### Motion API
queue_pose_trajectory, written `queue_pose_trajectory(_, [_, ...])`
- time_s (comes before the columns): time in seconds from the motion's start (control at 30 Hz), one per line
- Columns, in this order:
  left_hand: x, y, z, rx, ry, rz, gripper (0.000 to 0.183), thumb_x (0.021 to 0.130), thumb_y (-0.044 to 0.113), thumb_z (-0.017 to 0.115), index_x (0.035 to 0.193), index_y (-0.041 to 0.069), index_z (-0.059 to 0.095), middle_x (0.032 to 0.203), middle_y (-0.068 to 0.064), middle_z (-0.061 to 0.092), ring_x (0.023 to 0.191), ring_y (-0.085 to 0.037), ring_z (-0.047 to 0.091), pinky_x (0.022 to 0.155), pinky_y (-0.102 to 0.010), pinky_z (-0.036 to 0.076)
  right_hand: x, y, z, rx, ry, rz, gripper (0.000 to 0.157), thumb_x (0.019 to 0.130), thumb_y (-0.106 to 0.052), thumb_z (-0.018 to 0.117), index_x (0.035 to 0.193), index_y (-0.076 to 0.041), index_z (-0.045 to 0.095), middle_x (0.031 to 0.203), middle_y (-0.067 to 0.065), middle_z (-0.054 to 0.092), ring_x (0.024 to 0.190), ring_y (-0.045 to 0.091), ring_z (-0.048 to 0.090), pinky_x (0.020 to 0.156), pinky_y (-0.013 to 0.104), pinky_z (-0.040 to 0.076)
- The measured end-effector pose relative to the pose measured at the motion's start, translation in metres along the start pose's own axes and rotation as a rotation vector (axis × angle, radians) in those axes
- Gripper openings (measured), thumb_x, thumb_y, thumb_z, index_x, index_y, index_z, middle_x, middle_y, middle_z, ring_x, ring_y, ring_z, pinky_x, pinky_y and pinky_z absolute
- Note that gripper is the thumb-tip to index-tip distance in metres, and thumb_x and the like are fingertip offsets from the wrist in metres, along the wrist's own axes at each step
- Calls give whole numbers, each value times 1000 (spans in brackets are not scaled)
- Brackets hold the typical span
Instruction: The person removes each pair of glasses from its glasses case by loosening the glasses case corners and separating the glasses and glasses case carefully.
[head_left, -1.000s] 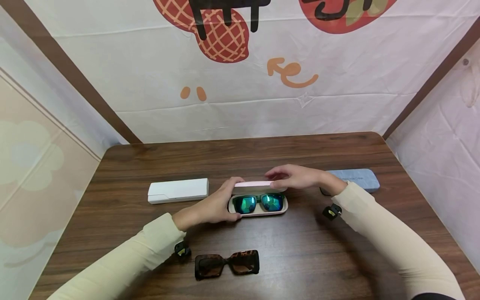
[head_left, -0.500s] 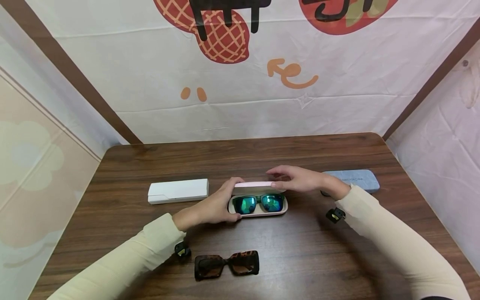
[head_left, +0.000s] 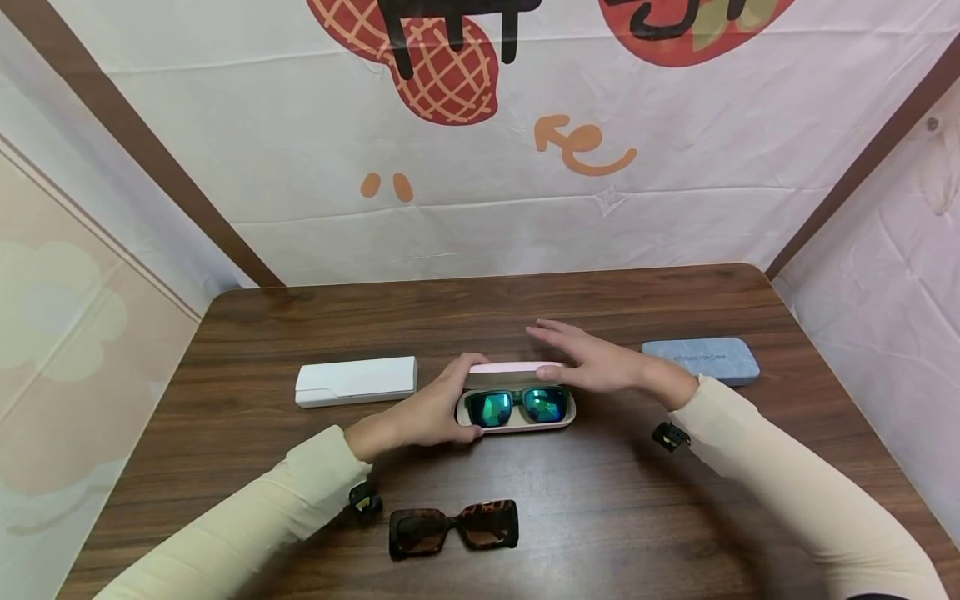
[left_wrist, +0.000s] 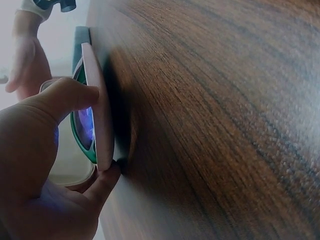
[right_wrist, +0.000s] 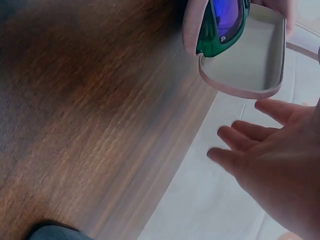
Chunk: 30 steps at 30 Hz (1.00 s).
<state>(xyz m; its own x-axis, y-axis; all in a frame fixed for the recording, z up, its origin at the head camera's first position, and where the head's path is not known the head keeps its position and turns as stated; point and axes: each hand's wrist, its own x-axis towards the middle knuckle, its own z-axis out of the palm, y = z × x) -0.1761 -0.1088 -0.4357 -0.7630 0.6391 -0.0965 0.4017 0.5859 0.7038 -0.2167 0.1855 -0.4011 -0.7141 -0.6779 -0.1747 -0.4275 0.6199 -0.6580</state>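
Observation:
A pink glasses case (head_left: 487,379) stands with its lid raised near the middle of the table. Inside it lies a pair of green-framed sunglasses (head_left: 549,406) with blue-green mirrored lenses. My left hand (head_left: 429,414) grips the case's left end, thumb on the front edge and fingers round the back; the left wrist view shows the thumb (left_wrist: 75,95) on the pink front wall. At the lid's right end is my right hand (head_left: 596,360), fingers extended and apart. In the right wrist view its fingertips (right_wrist: 265,104) are right by the lid's edge, with nothing held.
Left of the pink case lies a white glasses case (head_left: 356,383). A light-blue case (head_left: 705,358) sits behind the right wrist. Tortoiseshell sunglasses (head_left: 420,533) lie near the front. The wooden table (head_left: 585,517) ends at a fabric backdrop (head_left: 487,242).
My right hand's fingers have straightened and spread, reaching further back over the lid. The left hand, the case and the sunglasses have stayed put.

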Motion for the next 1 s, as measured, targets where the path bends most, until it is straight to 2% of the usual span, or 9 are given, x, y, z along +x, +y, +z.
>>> queue_pose_trajectory(0.1, [1,-1,0,0,0,5,90,81,13,86,148,15,26,138,-10,43,127,-25,45,109,-47,41,-1,-2,1,-50,25,-19,77,102,-48,57,163,-14,25,169,16,11,153,38,11,118,62,18])
queue_pose_trajectory(0.27, [1,-1,0,4,3,13,90,81,13,86,148,15,26,138,-10,43,128,-25,45,109,-47,41,-3,-1,4,-182,69,-64,79,102,-53,54,163,-16,21,170,14,3,155,36,2,119,64,-2])
queue_pose_trajectory(0.37, [2,-2,0,4,4,14,90,81,13,86,148,15,26,139,-10,43,128,-25,45,108,-47,41,-4,-1,5,-227,74,-68,80,102,-56,51,164,-17,18,170,12,-3,155,33,-5,116,66,-8])
queue_pose_trajectory(0.7, [0,0,0,3,3,10,90,81,13,86,149,13,26,138,-11,44,128,-25,45,109,-47,41,-5,1,7,-350,76,-9,84,101,-59,49,165,-20,11,169,13,-10,155,34,-9,115,68,-11])
queue_pose_trajectory(1.0, [0,1,0,0,2,10,90,81,13,86,149,12,26,138,-10,44,129,-25,45,108,-48,42,-10,0,8,-410,98,-36,89,99,-64,48,165,-19,8,169,13,-11,155,32,-12,114,68,-13])
